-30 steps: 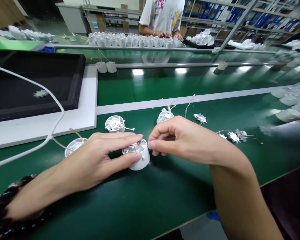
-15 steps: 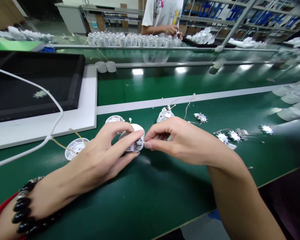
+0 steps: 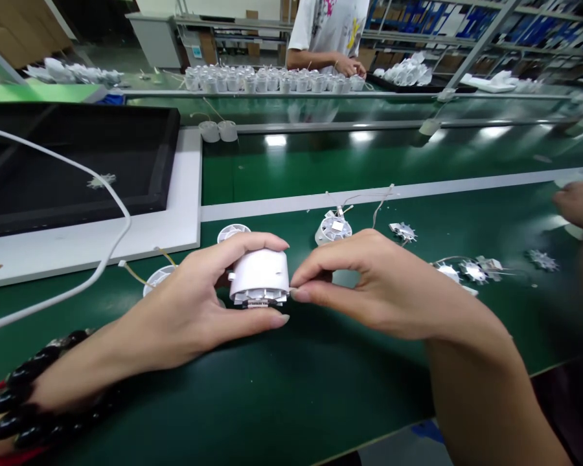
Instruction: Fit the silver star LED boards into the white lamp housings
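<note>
A white round housing [image 3: 259,272] lies on its side between the fingers and thumb of my left hand [image 3: 194,304], its finned metal underside facing me. At the housing's right edge, my right hand [image 3: 369,285] pinches the small white end of a wire between thumb and forefinger. Behind my left hand are two more white housings, one [image 3: 233,232] partly covered by the fingers and one [image 3: 160,277] with yellowish wires. Past my right hand stands an open housing [image 3: 333,229] with wires and a connector on top.
Star-shaped metal parts [image 3: 403,232] with wires lie to the right. A black tray [image 3: 78,162] on a white board [image 3: 188,194] and a white cable [image 3: 121,207] occupy the left. Across the bench a person [image 3: 325,39] works behind rows of white cups. Another person's hand [image 3: 580,200] shows at right.
The housing in my left hand has been turned so its smooth white side shows on top. Another person's hand has come in at the right edge. The view has shifted slightly.
</note>
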Demonstrator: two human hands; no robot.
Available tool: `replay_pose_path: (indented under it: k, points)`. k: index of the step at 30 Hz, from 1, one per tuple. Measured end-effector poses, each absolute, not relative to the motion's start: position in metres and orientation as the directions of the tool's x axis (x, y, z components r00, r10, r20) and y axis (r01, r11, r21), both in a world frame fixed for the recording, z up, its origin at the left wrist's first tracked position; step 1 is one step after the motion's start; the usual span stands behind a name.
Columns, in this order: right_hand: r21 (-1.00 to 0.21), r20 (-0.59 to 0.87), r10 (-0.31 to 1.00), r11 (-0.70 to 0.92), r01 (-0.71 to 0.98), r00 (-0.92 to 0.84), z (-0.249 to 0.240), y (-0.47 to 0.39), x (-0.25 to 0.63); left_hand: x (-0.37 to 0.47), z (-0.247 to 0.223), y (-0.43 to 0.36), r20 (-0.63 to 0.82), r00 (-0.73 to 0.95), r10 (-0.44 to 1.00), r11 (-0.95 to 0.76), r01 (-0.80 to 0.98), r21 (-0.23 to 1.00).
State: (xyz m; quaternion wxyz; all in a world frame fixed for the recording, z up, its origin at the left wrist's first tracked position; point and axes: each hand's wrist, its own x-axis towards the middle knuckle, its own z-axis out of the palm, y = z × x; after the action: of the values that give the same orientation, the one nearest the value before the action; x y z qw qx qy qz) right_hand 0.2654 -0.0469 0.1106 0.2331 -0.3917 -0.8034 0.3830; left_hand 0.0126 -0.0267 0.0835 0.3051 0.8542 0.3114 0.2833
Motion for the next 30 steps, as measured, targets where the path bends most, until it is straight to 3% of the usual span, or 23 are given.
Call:
replay_pose_path:
  k: [6,11,13,15,18,21,23,24,27,30]
  points:
    - [-0.78,0.081,0.802,0.421,0.463,-0.592,0.11,-0.049,0.265,0.018,0.082,-0.03,0.363,0.636,0.681,-0.667,0.334,0.666]
    - [-0.69,0.323,0.737,0.613,0.386,-0.594,0.103,-0.049,0.262,0.02,0.081,-0.036,0.323,0.504,0.801,-0.522,0.323,0.789]
    - [-0.536,0.472,0.672,0.732,0.419,-0.57,0.098,-0.047,0.26,0.02,0.084,-0.036,0.261,0.459,0.849,-0.44,0.343,0.83]
    - [-0.299,0.606,0.565,0.814,0.498,-0.56,0.094,-0.044,0.259,0.02,0.087,-0.034,0.236,0.436,0.868,-0.407,0.355,0.842]
    - [0.05,0.701,0.399,0.799,0.599,-0.591,0.091,-0.042,0.256,0.02,0.089,-0.031,0.308,0.429,0.849,-0.478,0.377,0.793]
    - [0.173,0.719,0.345,0.751,0.637,-0.603,0.09,-0.044,0.252,0.018,0.086,-0.03,0.426,0.43,0.796,-0.597,0.444,0.668]
    - [0.111,0.721,0.406,0.732,0.672,-0.561,0.089,-0.047,0.247,0.017,0.083,-0.03,0.486,0.436,0.757,-0.653,0.489,0.579]
    - [0.022,0.713,0.471,0.726,0.688,-0.52,0.088,-0.049,0.244,0.017,0.081,-0.03,0.505,0.441,0.742,-0.67,0.498,0.55]
    - [-0.44,0.565,0.749,0.629,0.641,-0.347,0.09,-0.052,0.238,0.016,0.078,-0.03,0.54,0.451,0.71,-0.703,0.487,0.518]
    - [-0.823,0.211,0.938,0.322,0.468,-0.273,0.095,-0.051,0.235,0.016,0.075,-0.029,0.538,0.482,0.691,-0.723,0.45,0.525]
